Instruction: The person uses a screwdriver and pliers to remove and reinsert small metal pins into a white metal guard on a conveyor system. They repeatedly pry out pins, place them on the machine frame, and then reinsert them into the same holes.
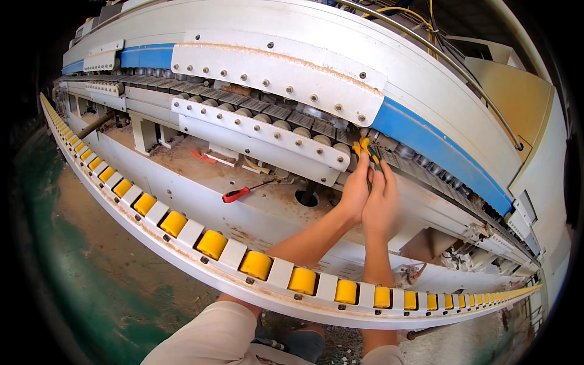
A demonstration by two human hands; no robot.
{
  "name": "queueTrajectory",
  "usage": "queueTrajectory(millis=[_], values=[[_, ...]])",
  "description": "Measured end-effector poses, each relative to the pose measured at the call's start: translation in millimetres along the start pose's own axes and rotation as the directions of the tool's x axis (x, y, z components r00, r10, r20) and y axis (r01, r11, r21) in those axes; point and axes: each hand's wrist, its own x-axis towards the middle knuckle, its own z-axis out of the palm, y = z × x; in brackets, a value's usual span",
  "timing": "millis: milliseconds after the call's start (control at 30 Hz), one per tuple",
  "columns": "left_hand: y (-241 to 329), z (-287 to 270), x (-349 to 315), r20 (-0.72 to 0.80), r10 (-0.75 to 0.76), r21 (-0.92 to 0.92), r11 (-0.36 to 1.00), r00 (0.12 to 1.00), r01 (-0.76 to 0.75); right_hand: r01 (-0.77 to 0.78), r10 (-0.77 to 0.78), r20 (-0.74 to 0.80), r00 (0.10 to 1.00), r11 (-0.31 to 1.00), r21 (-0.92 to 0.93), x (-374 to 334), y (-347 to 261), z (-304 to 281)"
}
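My two hands are close together in front of the machine's chain track (389, 157), right of the middle. Closed fingers of my left hand (354, 187) hold a hand tool with yellow and dark green grips (365, 146), pointing up at the track; its working end cannot be made out. My right hand (381, 204), slightly blurred, presses against the left, its fingers closed around the tool's lower part, which is mostly hidden. Left of my hands, a screwdriver with a red handle (236, 194) lies on the dusty machine bed (182, 167).
A white rail with yellow rollers (255, 265) curves between my body and the machine, and my forearms reach past it. Bolted white roller plates (261, 131) flank the track. A round hole (307, 198) opens in the bed. Orange-red scraps (202, 157) lie farther left.
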Motion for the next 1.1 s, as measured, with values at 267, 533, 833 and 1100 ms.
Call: queueTrajectory(millis=[267,533,833,1100], values=[[-15.5,-7.3,-147.2,0.037,-0.036,0.667,0.745,0.999,0.002,-0.071,0.083,-0.021,0.996,0.939,0.335,-128.5,15.1,-83.9],[-15.8,-68.9,-219.7,0.04,-0.274,0.957,0.287,0.961,0.042,-0.615,0.551,0.32,0.771,0.774,0.149,-180.6,-7.0,-94.8],[76.5,-73.9,-193.3,0.283,-0.056,0.867,0.441,0.957,-0.231,-0.412,0.32,0.506,0.801,0.908,0.079,-147.4,-25.8,-104.5],[146.2,-23.8,-157.6,0.223,-0.21,0.923,0.36,0.952,-0.137,-0.019,-0.008,0.577,0.816,0.999,0.04,-124.5,-20.8,-109.7]])
